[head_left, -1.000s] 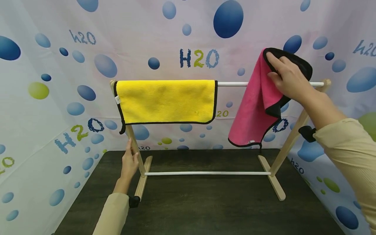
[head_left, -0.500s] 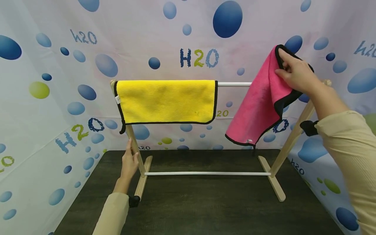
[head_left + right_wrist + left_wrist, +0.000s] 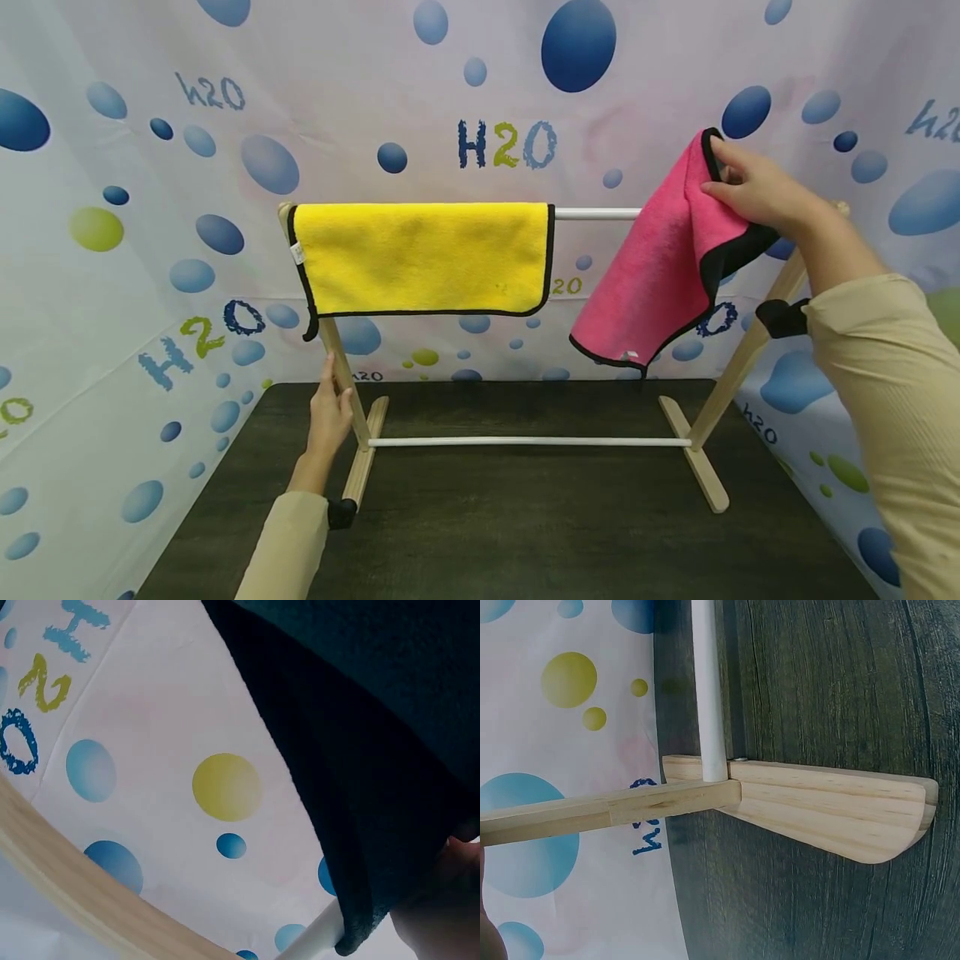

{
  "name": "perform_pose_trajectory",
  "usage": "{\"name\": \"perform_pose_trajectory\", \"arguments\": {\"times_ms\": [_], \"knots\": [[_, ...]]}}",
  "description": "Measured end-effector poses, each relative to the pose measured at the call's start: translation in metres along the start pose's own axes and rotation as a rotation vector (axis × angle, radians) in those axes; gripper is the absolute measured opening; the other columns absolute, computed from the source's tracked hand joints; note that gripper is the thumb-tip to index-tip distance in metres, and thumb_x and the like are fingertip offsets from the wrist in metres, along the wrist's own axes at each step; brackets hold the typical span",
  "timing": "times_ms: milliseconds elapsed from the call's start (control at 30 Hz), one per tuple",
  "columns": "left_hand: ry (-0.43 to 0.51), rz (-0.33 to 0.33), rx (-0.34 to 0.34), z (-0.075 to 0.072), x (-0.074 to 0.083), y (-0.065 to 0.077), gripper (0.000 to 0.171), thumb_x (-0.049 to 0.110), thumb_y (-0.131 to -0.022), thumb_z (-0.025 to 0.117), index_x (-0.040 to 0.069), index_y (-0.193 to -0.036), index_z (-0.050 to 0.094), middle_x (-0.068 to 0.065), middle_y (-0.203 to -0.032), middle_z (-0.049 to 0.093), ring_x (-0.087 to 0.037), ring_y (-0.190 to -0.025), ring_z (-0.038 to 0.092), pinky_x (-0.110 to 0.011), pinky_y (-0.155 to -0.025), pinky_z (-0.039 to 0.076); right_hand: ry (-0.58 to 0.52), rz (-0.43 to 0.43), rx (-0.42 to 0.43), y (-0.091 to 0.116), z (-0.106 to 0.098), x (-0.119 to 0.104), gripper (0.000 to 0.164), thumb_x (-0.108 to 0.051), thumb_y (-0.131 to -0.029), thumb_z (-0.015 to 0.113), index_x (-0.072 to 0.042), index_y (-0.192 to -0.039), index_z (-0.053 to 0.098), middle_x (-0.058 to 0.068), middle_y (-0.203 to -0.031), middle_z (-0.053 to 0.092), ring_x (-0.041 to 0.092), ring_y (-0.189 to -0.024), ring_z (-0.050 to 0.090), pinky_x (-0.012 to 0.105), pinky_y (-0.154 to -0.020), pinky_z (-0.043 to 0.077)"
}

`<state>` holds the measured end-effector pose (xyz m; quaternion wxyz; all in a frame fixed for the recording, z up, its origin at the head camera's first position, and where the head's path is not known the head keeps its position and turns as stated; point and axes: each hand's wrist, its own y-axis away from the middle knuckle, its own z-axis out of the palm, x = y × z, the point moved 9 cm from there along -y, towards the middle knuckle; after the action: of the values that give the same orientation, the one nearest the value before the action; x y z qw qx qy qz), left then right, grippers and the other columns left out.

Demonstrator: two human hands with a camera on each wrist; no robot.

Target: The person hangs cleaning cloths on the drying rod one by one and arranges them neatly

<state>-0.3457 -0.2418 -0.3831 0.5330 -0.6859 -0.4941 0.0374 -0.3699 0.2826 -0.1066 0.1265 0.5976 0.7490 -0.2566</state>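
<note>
A pink cloth (image 3: 648,258) with black edging hangs from my right hand (image 3: 761,187), which pinches its upper corner at the right end of a drying rack. The cloth drapes down in front of the rack's white top bar (image 3: 597,214) and slants left. In the right wrist view, its dark underside (image 3: 375,735) fills the upper right, beside the bar. A yellow cloth (image 3: 423,258) with black edging lies over the bar's left part. My left hand (image 3: 330,417) holds the rack's left wooden post (image 3: 615,810) below the yellow cloth.
The rack's wooden feet (image 3: 705,475) stand on a dark wood-grain table (image 3: 525,525), joined by a white lower bar (image 3: 528,442). A pale curtain (image 3: 150,400) printed with blue and green spots hangs behind and at both sides.
My right hand has moved slightly right with the pink cloth, and the cloth's lower edge has swung left and up. The folded-over dark top part shows less. My left hand stays put.
</note>
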Motion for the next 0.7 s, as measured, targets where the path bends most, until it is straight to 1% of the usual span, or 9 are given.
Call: {"name": "perform_pose_trajectory", "arguments": {"times_ms": [167, 300, 400, 500, 633, 700], "knots": [[-0.001, -0.003, -0.003, -0.002, -0.002, 0.000, 0.075, -0.020, -0.079, 0.053, 0.007, -0.141, 0.020, -0.040, -0.108, 0.048, -0.051, -0.092, 0.054, -0.056, -0.067, 0.050, -0.038, 0.022, -0.050, -0.003, 0.005, 0.003, 0.063, -0.027, -0.097, 0.036, -0.021, -0.146, -0.003, 0.025, -0.106, 0.039, 0.014, -0.066, 0.048, 0.020, -0.054, 0.045], [-0.011, -0.004, -0.003, 0.000, 0.002, -0.001, 0.073, -0.019, -0.080, 0.053, 0.006, -0.140, 0.021, -0.039, -0.105, 0.049, -0.051, -0.090, 0.055, -0.055, -0.065, 0.049, -0.040, 0.043, -0.044, -0.004, 0.003, 0.005, 0.063, -0.029, -0.097, 0.035, -0.019, -0.146, -0.004, 0.028, -0.111, 0.036, 0.015, -0.068, 0.047, 0.020, -0.054, 0.045], [-0.020, -0.010, 0.013, -0.003, 0.004, -0.001, 0.073, -0.020, -0.079, 0.053, 0.006, -0.140, 0.022, -0.039, -0.102, 0.051, -0.050, -0.087, 0.055, -0.056, -0.064, 0.049, -0.032, 0.048, -0.036, -0.006, 0.002, 0.004, 0.062, -0.029, -0.097, 0.034, -0.019, -0.146, -0.003, 0.029, -0.113, 0.034, 0.016, -0.067, 0.047, 0.020, -0.053, 0.043], [-0.020, -0.018, 0.008, -0.005, 0.006, -0.002, 0.073, -0.021, -0.079, 0.052, 0.005, -0.140, 0.021, -0.039, -0.101, 0.051, -0.050, -0.087, 0.055, -0.056, -0.064, 0.049, -0.034, 0.045, -0.035, -0.008, 0.003, 0.002, 0.062, -0.028, -0.097, 0.034, -0.019, -0.146, -0.002, 0.027, -0.108, 0.035, 0.016, -0.063, 0.046, 0.020, -0.052, 0.042], [-0.016, -0.041, -0.012, -0.004, 0.007, -0.001, 0.073, -0.021, -0.080, 0.051, 0.005, -0.140, 0.019, -0.039, -0.103, 0.049, -0.051, -0.088, 0.055, -0.056, -0.064, 0.049, -0.044, 0.053, -0.028, -0.008, 0.003, 0.002, 0.062, -0.027, -0.097, 0.035, -0.018, -0.146, -0.002, 0.023, -0.102, 0.038, 0.015, -0.059, 0.048, 0.020, -0.051, 0.043], [-0.012, -0.054, -0.023, -0.004, 0.008, 0.000, 0.072, -0.020, -0.081, 0.050, 0.005, -0.140, 0.019, -0.040, -0.107, 0.048, -0.051, -0.090, 0.054, -0.057, -0.064, 0.049, -0.045, 0.058, -0.024, -0.008, 0.003, 0.004, 0.062, -0.027, -0.097, 0.035, -0.019, -0.146, -0.002, 0.023, -0.102, 0.039, 0.017, -0.060, 0.048, 0.021, -0.051, 0.044]]}}
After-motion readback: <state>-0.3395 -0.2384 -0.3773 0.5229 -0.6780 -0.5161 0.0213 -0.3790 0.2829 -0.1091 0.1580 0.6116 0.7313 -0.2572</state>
